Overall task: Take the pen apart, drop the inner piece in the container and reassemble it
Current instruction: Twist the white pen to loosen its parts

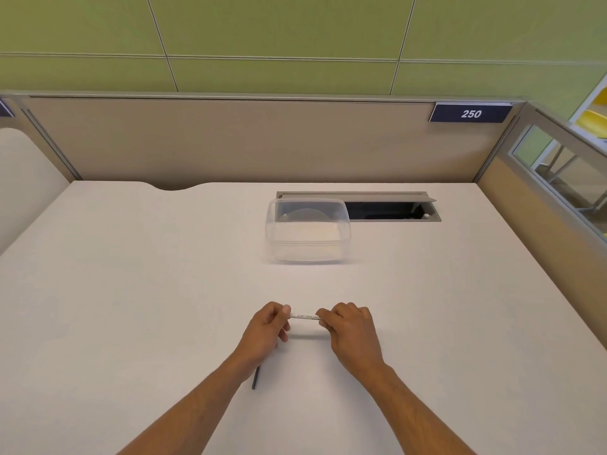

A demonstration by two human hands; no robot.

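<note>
Gripping white pen barrel (304,316) level: left hand (266,326), right hand (351,330), fingers pinching either end. Clear container (307,229) far; dark piece (256,377) near-left on table (131,290).

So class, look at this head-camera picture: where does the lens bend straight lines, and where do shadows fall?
Head view: wide-angle lens bows the partition top and splays the desk edges; soft shadows lie under the pen, both hands and the clear container.
</note>
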